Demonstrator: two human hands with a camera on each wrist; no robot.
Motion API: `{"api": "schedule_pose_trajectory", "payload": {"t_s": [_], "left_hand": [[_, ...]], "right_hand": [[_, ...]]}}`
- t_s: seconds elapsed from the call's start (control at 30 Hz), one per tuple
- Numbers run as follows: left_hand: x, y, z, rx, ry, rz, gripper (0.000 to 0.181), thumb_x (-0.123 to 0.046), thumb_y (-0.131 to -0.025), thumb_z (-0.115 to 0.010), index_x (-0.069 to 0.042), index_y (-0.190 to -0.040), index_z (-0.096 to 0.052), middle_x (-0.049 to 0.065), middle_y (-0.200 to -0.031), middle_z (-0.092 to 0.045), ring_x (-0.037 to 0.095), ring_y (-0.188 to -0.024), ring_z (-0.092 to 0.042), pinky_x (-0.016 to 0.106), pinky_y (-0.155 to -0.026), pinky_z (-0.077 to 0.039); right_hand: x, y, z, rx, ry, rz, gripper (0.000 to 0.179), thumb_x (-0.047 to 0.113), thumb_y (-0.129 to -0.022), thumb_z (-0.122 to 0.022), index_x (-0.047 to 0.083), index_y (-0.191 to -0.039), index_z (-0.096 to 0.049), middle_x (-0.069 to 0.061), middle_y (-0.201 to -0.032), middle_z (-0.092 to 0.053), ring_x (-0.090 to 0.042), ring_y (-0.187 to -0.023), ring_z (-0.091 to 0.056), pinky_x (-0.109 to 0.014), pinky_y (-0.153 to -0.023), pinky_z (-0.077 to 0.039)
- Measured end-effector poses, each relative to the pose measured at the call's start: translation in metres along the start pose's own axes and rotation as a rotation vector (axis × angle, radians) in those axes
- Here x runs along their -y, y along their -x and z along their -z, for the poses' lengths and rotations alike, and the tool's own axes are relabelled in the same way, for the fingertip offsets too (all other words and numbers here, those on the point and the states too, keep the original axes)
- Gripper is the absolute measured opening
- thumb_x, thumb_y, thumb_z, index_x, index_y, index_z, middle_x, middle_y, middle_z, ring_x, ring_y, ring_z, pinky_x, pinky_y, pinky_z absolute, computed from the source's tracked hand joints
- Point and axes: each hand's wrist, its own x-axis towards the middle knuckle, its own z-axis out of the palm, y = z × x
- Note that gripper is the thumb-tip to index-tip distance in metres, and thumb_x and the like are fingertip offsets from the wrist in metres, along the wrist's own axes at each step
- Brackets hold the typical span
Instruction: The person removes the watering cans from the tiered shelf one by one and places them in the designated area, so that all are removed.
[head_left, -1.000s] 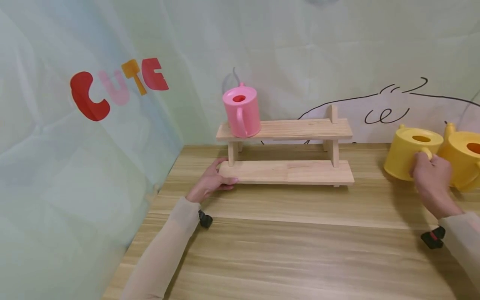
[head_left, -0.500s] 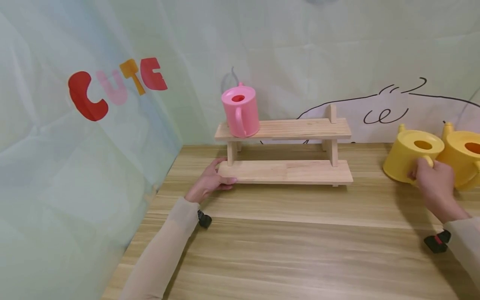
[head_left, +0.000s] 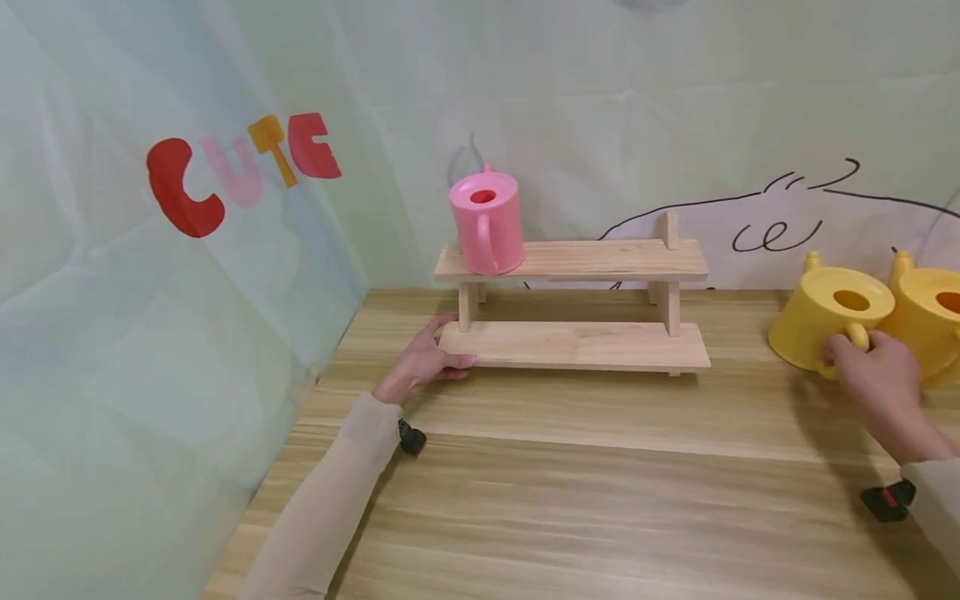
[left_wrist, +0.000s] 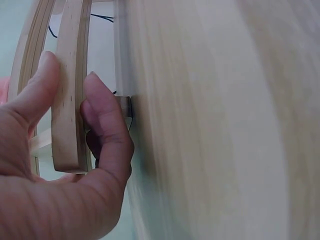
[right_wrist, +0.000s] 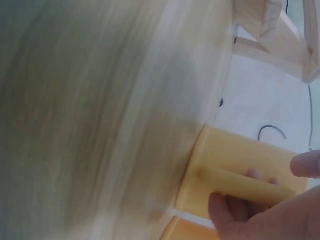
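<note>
My left hand grips the left end of the lower board of a two-tier wooden shelf. In the left wrist view, thumb and fingers lie on opposite faces of that board. A pink watering can stands on the upper tier at the left, handle facing me. At the right, my right hand holds the handle of a yellow watering can. The right wrist view shows fingers curled behind the handle, the thumb apart from it. The can's spout points toward the back.
A second yellow watering can stands close beside the held one, partly behind the right hand. The wood-grain table meets a printed cloth backdrop behind the shelf and at the left.
The held yellow watering can has tipped slightly toward me, showing more of its top and spout. My right hand has moved a little nearer and right. The left hand stays on the shelf.
</note>
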Motion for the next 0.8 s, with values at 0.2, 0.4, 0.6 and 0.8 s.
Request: {"api": "schedule_pose_trajectory", "payload": {"t_s": [0.2, 0.4, 0.6, 0.8], "left_hand": [[0.002, 0.002, 0.002, -0.005, 0.006, 0.001, 0.092, 0.008, -0.096, -0.077, -0.016, -0.170, -0.028, 0.027, -0.144, -0.055, 0.018, -0.090, -0.072, 0.026, -0.076, -0.070], [0.001, 0.004, 0.005, -0.026, 0.007, 0.010, 0.097, 0.009, -0.095, -0.079, -0.018, -0.172, -0.026, 0.030, -0.149, -0.054, 0.019, -0.092, -0.071, 0.025, -0.074, -0.070], [0.000, 0.006, 0.005, -0.029, 0.009, 0.016, 0.094, 0.009, -0.095, -0.078, -0.017, -0.170, -0.028, 0.027, -0.148, -0.053, 0.019, -0.092, -0.070, 0.024, -0.073, -0.069], [0.000, 0.004, -0.001, -0.022, 0.029, 0.012, 0.093, 0.010, -0.094, -0.078, -0.016, -0.169, -0.030, 0.027, -0.149, -0.051, 0.019, -0.091, -0.070, 0.024, -0.072, -0.069]], "right_hand": [[0.013, 0.016, -0.002, -0.087, 0.025, 0.007, 0.049, 0.030, -0.105, -0.051, -0.012, -0.129, -0.055, -0.014, -0.096, -0.053, -0.021, -0.080, -0.050, -0.026, -0.060, -0.043], [0.053, 0.040, -0.010, -0.201, -0.046, 0.061, 0.077, 0.024, -0.102, -0.054, -0.005, -0.164, -0.020, -0.030, -0.154, -0.024, -0.043, -0.143, -0.026, -0.048, -0.111, -0.036], [0.110, 0.059, -0.033, -0.172, -0.128, 0.246, 0.074, 0.029, -0.105, -0.062, -0.001, -0.163, -0.028, -0.024, -0.163, -0.032, -0.039, -0.146, -0.034, -0.045, -0.115, -0.037], [0.162, 0.074, -0.066, -0.056, -0.197, 0.451, 0.072, 0.034, -0.106, -0.066, -0.002, -0.159, -0.034, -0.026, -0.156, -0.044, -0.042, -0.139, -0.044, -0.051, -0.111, -0.043]]}}
